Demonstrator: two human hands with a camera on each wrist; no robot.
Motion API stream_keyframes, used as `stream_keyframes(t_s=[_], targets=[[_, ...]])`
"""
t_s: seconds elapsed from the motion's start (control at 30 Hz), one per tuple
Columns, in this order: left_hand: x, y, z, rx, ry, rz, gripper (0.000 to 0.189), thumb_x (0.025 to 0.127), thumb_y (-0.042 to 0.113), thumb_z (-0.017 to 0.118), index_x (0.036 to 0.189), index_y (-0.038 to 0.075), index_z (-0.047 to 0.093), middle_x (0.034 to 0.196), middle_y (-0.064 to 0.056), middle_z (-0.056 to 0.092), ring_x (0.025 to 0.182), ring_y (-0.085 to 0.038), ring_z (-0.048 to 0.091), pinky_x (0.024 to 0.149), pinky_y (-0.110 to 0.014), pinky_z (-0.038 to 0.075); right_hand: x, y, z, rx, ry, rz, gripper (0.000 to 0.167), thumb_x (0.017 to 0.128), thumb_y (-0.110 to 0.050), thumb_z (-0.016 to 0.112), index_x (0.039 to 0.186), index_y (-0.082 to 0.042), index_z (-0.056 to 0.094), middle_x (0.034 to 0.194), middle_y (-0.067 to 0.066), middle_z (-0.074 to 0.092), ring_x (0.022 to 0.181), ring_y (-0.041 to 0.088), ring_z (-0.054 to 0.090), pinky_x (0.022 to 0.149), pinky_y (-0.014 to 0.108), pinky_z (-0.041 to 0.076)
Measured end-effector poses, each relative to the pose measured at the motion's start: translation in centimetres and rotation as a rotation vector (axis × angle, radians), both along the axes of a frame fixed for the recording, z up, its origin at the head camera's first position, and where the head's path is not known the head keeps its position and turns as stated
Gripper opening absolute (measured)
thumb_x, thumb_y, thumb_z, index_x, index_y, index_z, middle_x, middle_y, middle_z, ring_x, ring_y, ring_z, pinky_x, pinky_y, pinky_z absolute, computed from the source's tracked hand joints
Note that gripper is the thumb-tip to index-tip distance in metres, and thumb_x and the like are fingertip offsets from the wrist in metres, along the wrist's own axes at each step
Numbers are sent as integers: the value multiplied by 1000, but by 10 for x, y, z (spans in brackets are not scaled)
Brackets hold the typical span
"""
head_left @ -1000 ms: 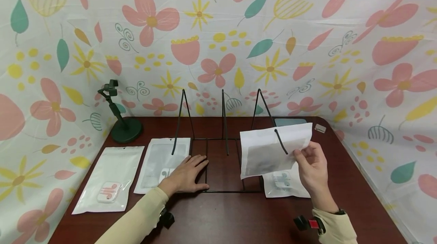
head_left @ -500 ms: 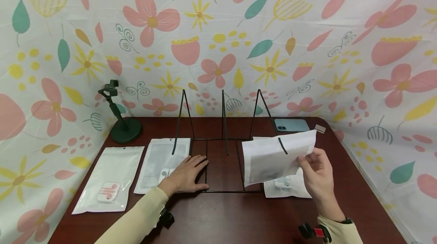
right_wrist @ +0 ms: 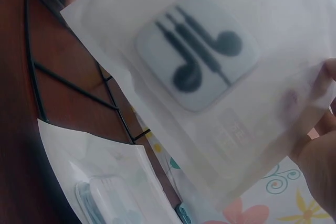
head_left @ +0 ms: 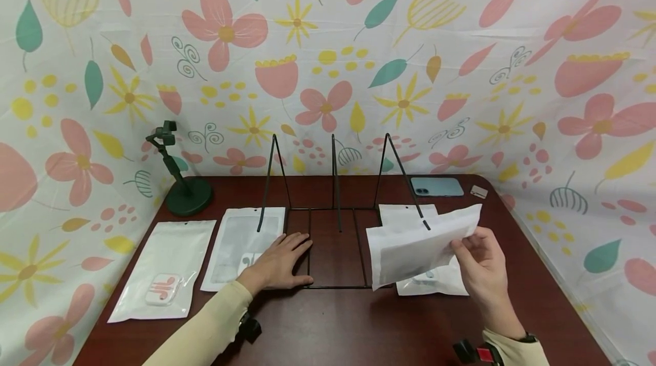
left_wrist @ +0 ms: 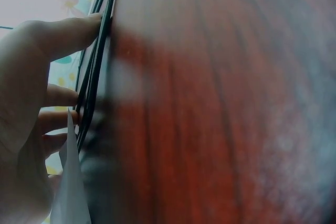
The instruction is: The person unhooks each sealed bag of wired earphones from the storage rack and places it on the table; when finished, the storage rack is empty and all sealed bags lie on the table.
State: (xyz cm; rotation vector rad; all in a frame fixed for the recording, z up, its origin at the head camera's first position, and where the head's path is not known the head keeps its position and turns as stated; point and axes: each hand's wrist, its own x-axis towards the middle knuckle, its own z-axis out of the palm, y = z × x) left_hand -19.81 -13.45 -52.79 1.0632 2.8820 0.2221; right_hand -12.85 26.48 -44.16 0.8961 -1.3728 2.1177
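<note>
My right hand (head_left: pixel 484 278) pinches the right edge of a white pouch (head_left: pixel 415 255), thumb in front. The tip of the right hook (head_left: pixel 406 178) of a black wire display rack shows just over the pouch's upper edge; I cannot tell whether it still passes through the hole. In the right wrist view, dark earphones (right_wrist: pixel 186 80) in a square case show through that pouch. My left hand (head_left: pixel 279 263) rests with spread fingers on the rack's left base wires, beside and partly over a pouch (head_left: pixel 253 229) lying there. The left wrist view shows its thumb against the black wires (left_wrist: pixel 98 61).
Another earphone pouch (head_left: pixel 164 263) lies at far left, and one more (head_left: pixel 441 283) lies beneath the held one. A green stand (head_left: pixel 189 195) stands back left. At the back right lie a light blue phone (head_left: pixel 438 186) and a small pale piece (head_left: pixel 479 191).
My right hand has drawn the pouch toward me and slightly right along the hook, to its tip. The phone and more of the pouch underneath have come into view. My left hand stays put.
</note>
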Motion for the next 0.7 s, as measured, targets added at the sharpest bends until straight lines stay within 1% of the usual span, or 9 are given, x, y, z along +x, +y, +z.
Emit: stream_keyframes(t_s=[0.27,0.4,0.5,0.6,0.7], targets=[[0,2,1,-1,-7,4,88,86,69,54,151,13,37,157,-7,32,146,-29,28,117,-52,24,5,4,0,40,-1,-41,28,87,29,41,113,19,44,110,16,66,95,19,65,78,27,53],[0,2,1,-6,-18,9,88,86,70,54,151,14,36,158,-7,31,146,-29,27,118,-52,23,7,5,0,58,1,-65,28,87,29,41,113,20,44,109,15,67,92,18,64,75,25,52],[0,2,0,-8,-19,11,89,86,70,54,152,14,35,158,-6,30,146,-28,27,118,-51,23,9,6,0,62,7,-68,28,86,30,41,113,20,44,107,15,67,89,18,64,73,25,52],[0,1,0,-7,-19,13,89,86,71,53,152,14,35,158,-6,30,146,-28,27,118,-52,23,12,7,-1,42,16,-40,30,86,31,41,113,20,43,108,16,67,91,19,64,76,26,52],[0,1,-1,-7,-20,14,89,86,71,52,152,15,35,158,-6,30,146,-28,27,118,-51,23,14,10,-1,-1,21,15,32,85,32,39,115,21,41,111,20,66,96,22,64,81,29,53]])
